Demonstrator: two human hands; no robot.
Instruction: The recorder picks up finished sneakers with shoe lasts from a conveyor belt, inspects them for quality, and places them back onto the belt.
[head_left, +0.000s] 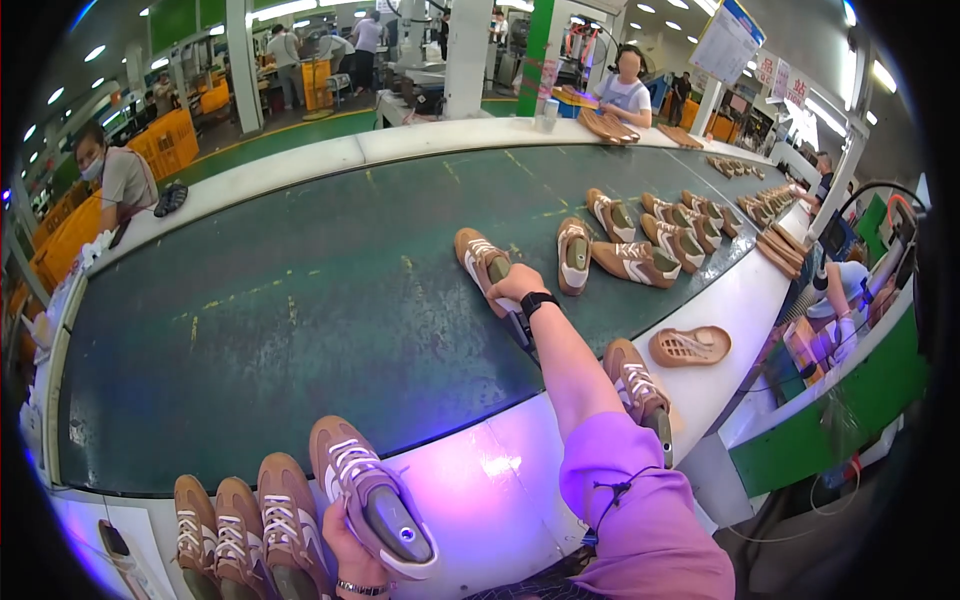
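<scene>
My left hand, a bracelet at its wrist, is closed around the side of a brown sneaker with white laces and a dark green shoe last inside. This shoe is tilted above the white ledge, toe pointing away. Farther out, my right hand, with a black wristband, grips the heel end of another brown sneaker over the green conveyor belt. Its fingers are partly hidden by the shoe. Three similar sneakers stand side by side left of my left hand. Right of my right hand is a sneaker on the belt.
Several sneakers sit on the belt farther right. Below my right forearm's far side, another sneaker and a brown sole lie on the white ledge. Co-workers sit along the belt's edges. A green-sided machine stands right.
</scene>
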